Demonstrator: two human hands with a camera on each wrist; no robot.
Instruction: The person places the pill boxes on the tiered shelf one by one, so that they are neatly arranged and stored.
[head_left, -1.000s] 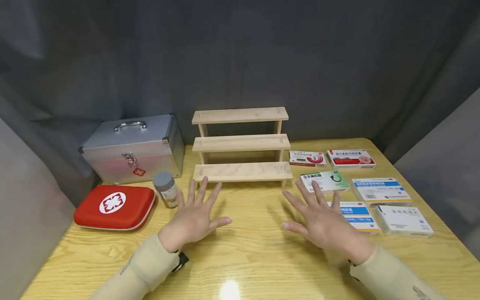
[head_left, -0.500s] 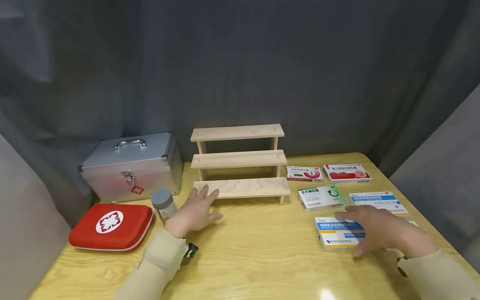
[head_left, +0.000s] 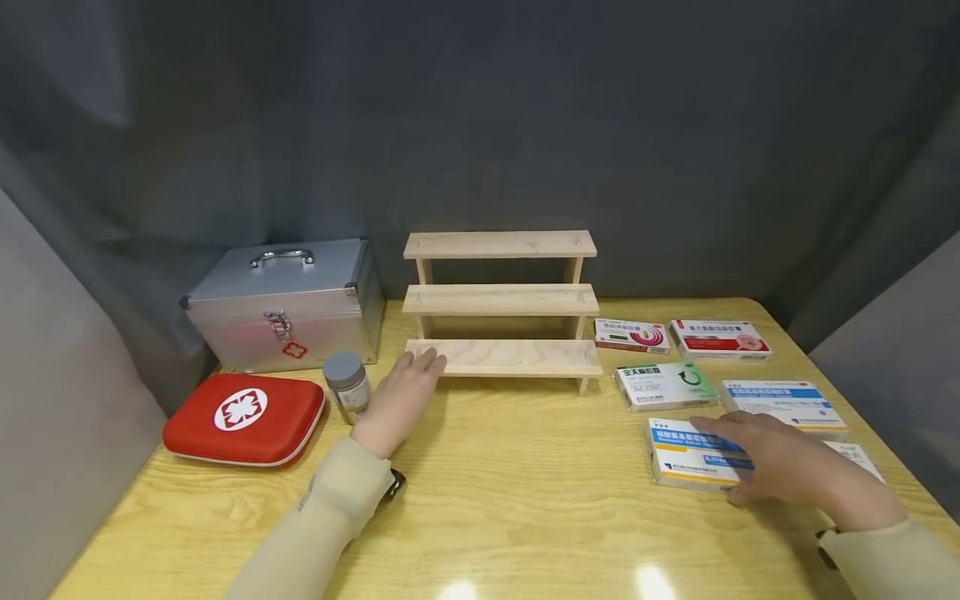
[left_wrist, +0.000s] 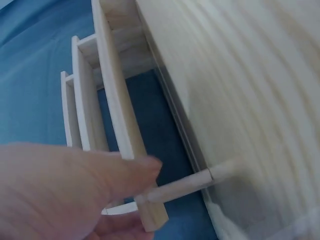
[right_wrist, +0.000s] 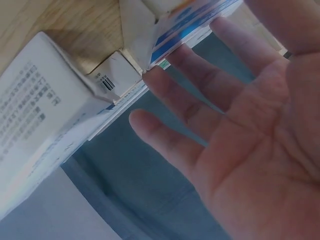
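A three-step wooden display shelf (head_left: 517, 357) stands near the back of the table. My left hand (head_left: 401, 398) is at the left end of its lowest step; in the left wrist view the thumb (left_wrist: 132, 172) lies on one side of the board and fingers on the other, pinching it. On the right, my right hand (head_left: 787, 462) reaches over a blue-and-white medicine box (head_left: 693, 458). In the right wrist view its fingers (right_wrist: 197, 75) are fairly straight, with tips at that box (right_wrist: 187, 25). A white medicine box (head_left: 855, 457) is partly hidden behind this hand.
Left of the shelf are a silver metal case (head_left: 285, 304), a red first-aid pouch (head_left: 243, 419) and a grey-capped bottle (head_left: 347, 387). Right of it lie a green-and-white box (head_left: 663, 386), another blue-and-white box (head_left: 783, 406) and two red-and-white boxes (head_left: 632, 336). A dark curtain hangs behind.
From spread above the table, my left hand has come to the lowest step's left end and taken hold. The right hand has moved right and down onto the blue-and-white box.
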